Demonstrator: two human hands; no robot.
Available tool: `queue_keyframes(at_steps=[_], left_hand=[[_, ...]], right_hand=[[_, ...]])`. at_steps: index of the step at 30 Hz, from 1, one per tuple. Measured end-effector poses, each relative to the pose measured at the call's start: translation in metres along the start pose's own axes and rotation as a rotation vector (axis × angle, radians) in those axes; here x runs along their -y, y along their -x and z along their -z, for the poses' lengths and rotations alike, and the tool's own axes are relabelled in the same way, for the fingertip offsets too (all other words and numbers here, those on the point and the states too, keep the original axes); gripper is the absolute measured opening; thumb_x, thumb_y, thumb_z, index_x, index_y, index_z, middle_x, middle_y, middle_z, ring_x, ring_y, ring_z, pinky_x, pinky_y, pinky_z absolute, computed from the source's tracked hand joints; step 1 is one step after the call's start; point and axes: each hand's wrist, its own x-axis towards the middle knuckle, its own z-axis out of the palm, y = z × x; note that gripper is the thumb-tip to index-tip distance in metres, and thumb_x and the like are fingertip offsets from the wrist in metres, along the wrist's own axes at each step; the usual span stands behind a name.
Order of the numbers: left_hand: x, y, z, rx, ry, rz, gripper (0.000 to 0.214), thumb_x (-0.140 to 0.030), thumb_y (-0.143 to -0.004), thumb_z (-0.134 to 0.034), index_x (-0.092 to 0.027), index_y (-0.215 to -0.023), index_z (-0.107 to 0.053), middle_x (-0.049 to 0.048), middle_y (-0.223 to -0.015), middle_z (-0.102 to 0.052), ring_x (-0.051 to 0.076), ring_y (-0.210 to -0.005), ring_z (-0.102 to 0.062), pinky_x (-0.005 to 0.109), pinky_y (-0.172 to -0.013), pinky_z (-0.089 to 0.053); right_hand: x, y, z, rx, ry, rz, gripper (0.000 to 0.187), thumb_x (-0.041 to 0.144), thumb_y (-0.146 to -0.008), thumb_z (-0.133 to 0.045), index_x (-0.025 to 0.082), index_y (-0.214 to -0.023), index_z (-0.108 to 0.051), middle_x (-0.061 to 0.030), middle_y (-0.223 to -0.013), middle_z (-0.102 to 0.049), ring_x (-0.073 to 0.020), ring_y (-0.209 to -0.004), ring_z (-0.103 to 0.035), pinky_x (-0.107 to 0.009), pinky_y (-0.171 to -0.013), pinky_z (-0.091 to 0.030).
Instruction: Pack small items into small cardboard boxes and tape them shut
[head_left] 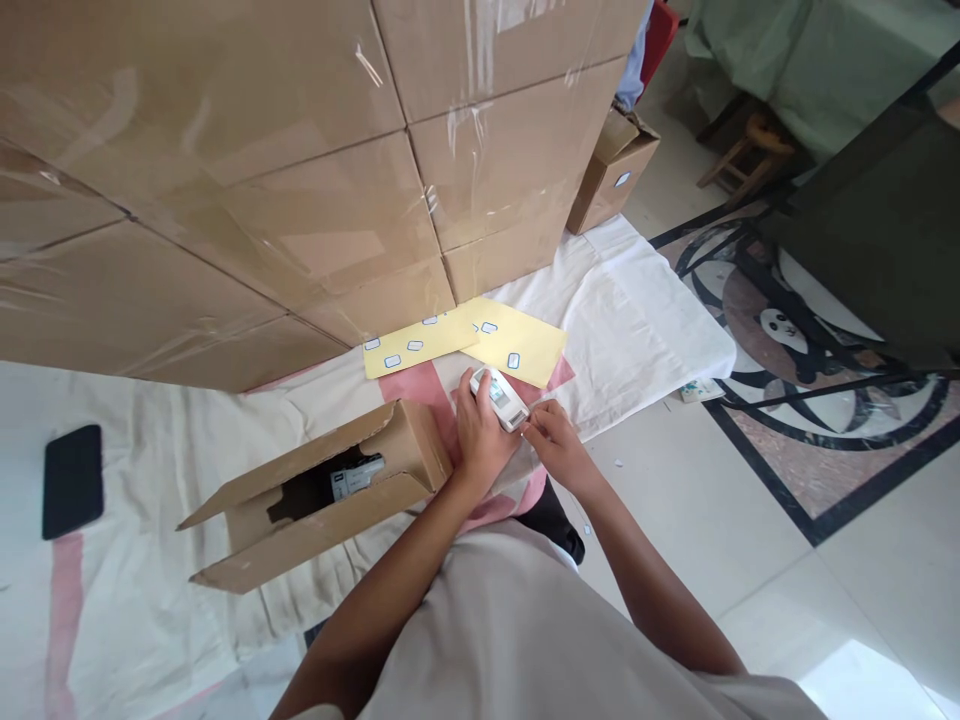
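Observation:
My left hand (pixel 481 430) is closed round a small white box (pixel 501 400) with a pale blue patch and a dark printed mark near its lower end. At that lower end my right hand (pixel 553 438) has its fingers pinched together. What sits between those fingertips is too small to make out. Just beyond the hands lie two yellow sheets, the left sheet (pixel 439 345) and the right sheet (pixel 525 340), bearing several small blue-edged white labels. To the left, an open cardboard carton (pixel 300 540) contains at least one small grey-white box (pixel 357 478).
Large taped cardboard cartons (pixel 315 190) form a wall behind the sheets. A black phone-like slab (pixel 73 482) lies on the white-and-pink cloth (pixel 150 580) at left. Another open carton (pixel 615 170) stands at back right, near a wooden stool (pixel 750 155) and patterned floor tiles (pixel 787 330).

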Motion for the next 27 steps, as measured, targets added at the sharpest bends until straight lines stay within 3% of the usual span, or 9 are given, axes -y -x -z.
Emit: queue_keyframes(at_steps=[9, 12, 17, 20, 22, 23, 25, 27], left_hand=[[0.002, 0.000, 0.000, -0.023, -0.034, -0.018, 0.100, -0.032, -0.068, -0.084, -0.019, -0.153, -0.032, 0.0237, -0.157, -0.032, 0.042, -0.139, -0.043, 0.054, -0.107, -0.046], [0.004, -0.001, -0.003, -0.036, -0.017, -0.031, 0.098, -0.038, -0.072, -0.083, -0.018, -0.154, -0.031, 0.0253, -0.159, -0.030, 0.043, -0.142, -0.042, 0.055, -0.109, -0.045], [-0.004, 0.011, 0.006, -0.091, 0.011, -0.155, 0.089, -0.043, -0.084, -0.074, -0.016, -0.155, -0.028, 0.0284, -0.165, -0.016, 0.045, -0.154, -0.021, 0.064, -0.116, -0.036], [-0.018, 0.036, 0.044, -0.056, 0.064, -0.408, 0.067, -0.033, -0.091, -0.065, -0.014, -0.149, -0.038, 0.0256, -0.161, -0.031, 0.035, -0.153, -0.031, 0.052, -0.115, -0.043], [-0.025, 0.054, 0.085, 0.017, 0.112, -0.636, 0.051, -0.028, -0.091, -0.062, -0.016, -0.139, -0.051, 0.0185, -0.146, -0.056, 0.025, -0.137, -0.053, 0.039, -0.110, -0.048], [-0.025, 0.061, 0.108, -0.006, 0.107, -0.726, 0.041, -0.023, -0.090, -0.061, -0.020, -0.131, -0.059, 0.0113, -0.132, -0.067, 0.020, -0.127, -0.061, 0.036, -0.111, -0.046], [-0.019, 0.070, 0.156, -0.241, 0.023, -0.727, 0.031, -0.015, -0.086, -0.060, -0.026, -0.114, -0.068, 0.0007, -0.106, -0.076, 0.017, -0.114, -0.067, 0.041, -0.121, -0.033], [-0.003, 0.071, 0.200, -0.495, -0.157, -0.519, 0.032, -0.013, -0.084, -0.061, -0.028, -0.111, -0.070, 0.0001, -0.102, -0.077, 0.021, -0.114, -0.067, 0.048, -0.126, -0.023]], right_hand=[[-0.014, 0.000, -0.010, -0.087, 0.032, 0.070, 0.018, 0.026, -0.088, -0.054, 0.022, -0.071, -0.048, -0.0059, -0.095, -0.049, -0.0234, -0.096, -0.050, -0.043, -0.091, -0.043], [-0.013, 0.002, -0.011, -0.128, 0.023, 0.080, 0.021, 0.030, -0.088, -0.056, 0.022, -0.070, -0.048, -0.0060, -0.094, -0.050, -0.0232, -0.094, -0.051, -0.042, -0.088, -0.044], [0.009, 0.022, 0.004, -0.110, -0.050, 0.091, 0.028, 0.042, -0.095, -0.054, 0.022, -0.076, -0.056, -0.0035, -0.086, -0.058, -0.0195, -0.083, -0.056, -0.034, -0.077, -0.046], [0.031, 0.043, 0.013, -0.078, -0.168, 0.054, 0.024, 0.042, -0.099, -0.056, 0.022, -0.087, -0.061, -0.0015, -0.084, -0.063, -0.0168, -0.079, -0.058, -0.030, -0.073, -0.045], [0.046, 0.056, 0.014, -0.059, -0.275, 0.027, 0.022, 0.041, -0.099, -0.060, 0.022, -0.088, -0.061, -0.0004, -0.081, -0.063, -0.0152, -0.076, -0.057, -0.028, -0.071, -0.045], [0.053, 0.061, 0.013, -0.043, -0.315, 0.020, 0.022, 0.041, -0.099, -0.061, 0.022, -0.088, -0.060, 0.0000, -0.079, -0.063, -0.0145, -0.073, -0.056, -0.028, -0.069, -0.045], [0.067, 0.067, 0.006, 0.008, -0.350, 0.024, 0.022, 0.041, -0.099, -0.062, 0.022, -0.088, -0.059, 0.0001, -0.075, -0.063, -0.0139, -0.067, -0.053, -0.027, -0.065, -0.043], [0.083, 0.069, -0.003, 0.076, -0.356, 0.048, 0.021, 0.040, -0.099, -0.062, 0.022, -0.088, -0.060, -0.0006, -0.074, -0.064, -0.0139, -0.065, -0.053, -0.027, -0.061, -0.042]])
